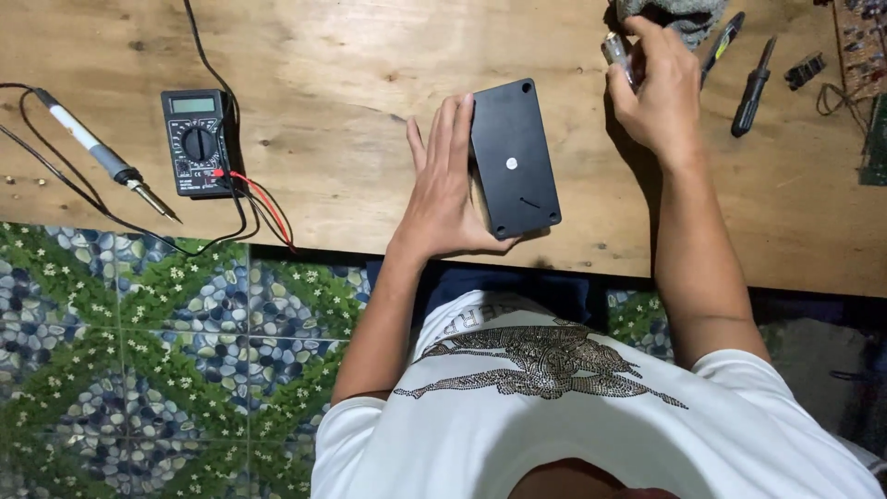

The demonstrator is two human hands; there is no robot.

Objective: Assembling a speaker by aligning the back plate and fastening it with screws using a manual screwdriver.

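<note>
The left hand [446, 189] lay open and flat against the left edge of a black box [515, 158] at the centre of the frame, steadying it on the wooden surface [351, 83]. The right hand [658, 88], at upper right, closed its fingers around a small clear-handled tool [616, 55], just below a grey cloth [679, 13]. Two screwdrivers [750, 91] lay nearby to the right. At upper left sat a multimeter [195, 141] with red and black leads, beside a soldering iron [102, 153].

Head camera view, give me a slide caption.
Left hand steadies a flat black plastic box on the wooden table; right hand holds a small clear-handled tool.
</note>
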